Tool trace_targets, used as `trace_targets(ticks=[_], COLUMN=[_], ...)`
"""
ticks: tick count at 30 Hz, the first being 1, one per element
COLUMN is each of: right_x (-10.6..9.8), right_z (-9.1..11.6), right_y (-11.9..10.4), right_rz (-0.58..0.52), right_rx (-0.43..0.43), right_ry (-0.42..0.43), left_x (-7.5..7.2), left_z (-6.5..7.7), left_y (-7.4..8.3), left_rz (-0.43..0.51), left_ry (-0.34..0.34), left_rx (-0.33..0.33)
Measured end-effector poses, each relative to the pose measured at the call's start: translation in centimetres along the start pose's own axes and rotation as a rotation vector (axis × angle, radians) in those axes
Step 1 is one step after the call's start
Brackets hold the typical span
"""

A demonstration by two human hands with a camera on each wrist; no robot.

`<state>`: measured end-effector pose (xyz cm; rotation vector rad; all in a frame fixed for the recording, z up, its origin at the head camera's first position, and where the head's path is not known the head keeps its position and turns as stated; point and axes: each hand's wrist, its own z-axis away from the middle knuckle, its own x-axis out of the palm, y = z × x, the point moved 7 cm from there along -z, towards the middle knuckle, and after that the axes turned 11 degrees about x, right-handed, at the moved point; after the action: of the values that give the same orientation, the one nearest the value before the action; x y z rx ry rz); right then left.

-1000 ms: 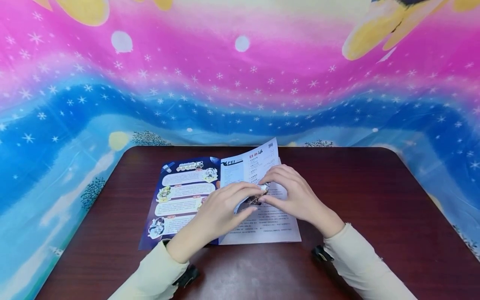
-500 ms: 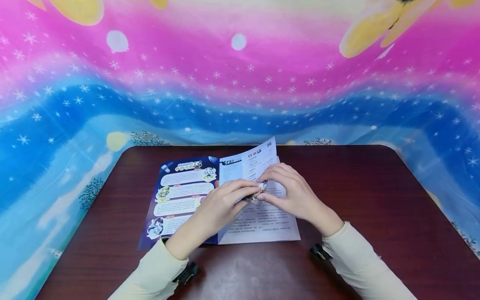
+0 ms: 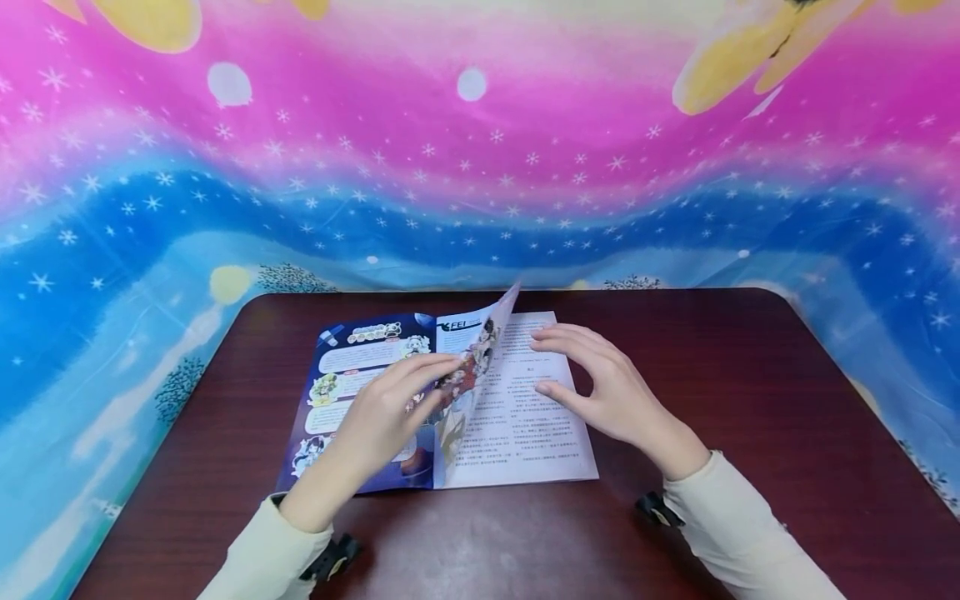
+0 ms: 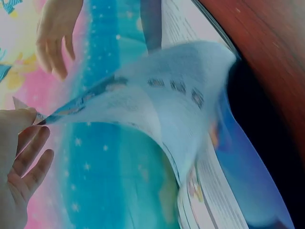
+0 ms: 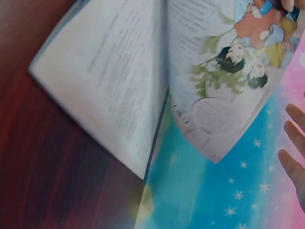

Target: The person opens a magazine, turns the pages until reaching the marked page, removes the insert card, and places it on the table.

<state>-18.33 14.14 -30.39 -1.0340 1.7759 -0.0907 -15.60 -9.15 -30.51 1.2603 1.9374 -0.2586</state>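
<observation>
An open magazine [image 3: 536, 454] lies on the table, dark blue page on its left and printed text on its right. One page [image 3: 480, 367] stands lifted near the fold, its picture side facing right. My left hand [image 3: 378, 408] holds that page; in the left wrist view its thumb and finger pinch the edge, and the page [image 4: 157, 102] bends away in a curve. My right hand [image 3: 611, 387] hovers at the right edge of the magazine, fingers apart and holding nothing. In the right wrist view its fingers [image 5: 294, 131] are off the illustrated page [image 5: 209, 95].
A dark reddish-brown wooden table [image 3: 712, 400] carries the magazine. Behind and around it hangs a pink and blue cloth [image 3: 420, 167] with snowflakes. Black straps with small devices [image 3: 330, 557] sit at both wrists, by the cream sleeves [image 3: 262, 550].
The lifted page has swung leftward with my left hand. My right hand, earlier at the page edge together with the left, has come away from it to the right.
</observation>
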Motion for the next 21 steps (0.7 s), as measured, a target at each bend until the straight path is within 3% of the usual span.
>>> trace_targets(ticks=[12, 21], right_x=[0.8, 1.5], right_z=[1.9, 3.7], right_y=[1.7, 3.2], right_rz=[0.083, 0.166], right_rx=[0.007, 0.015], right_ry=[-0.075, -0.189], left_x=[-4.5, -6.6], left_z=[5.2, 9.2], left_y=[-2.5, -3.7], left_rz=[-0.194, -0.285], left_ry=[0.078, 0.031], left_rx=[-0.153, -0.264])
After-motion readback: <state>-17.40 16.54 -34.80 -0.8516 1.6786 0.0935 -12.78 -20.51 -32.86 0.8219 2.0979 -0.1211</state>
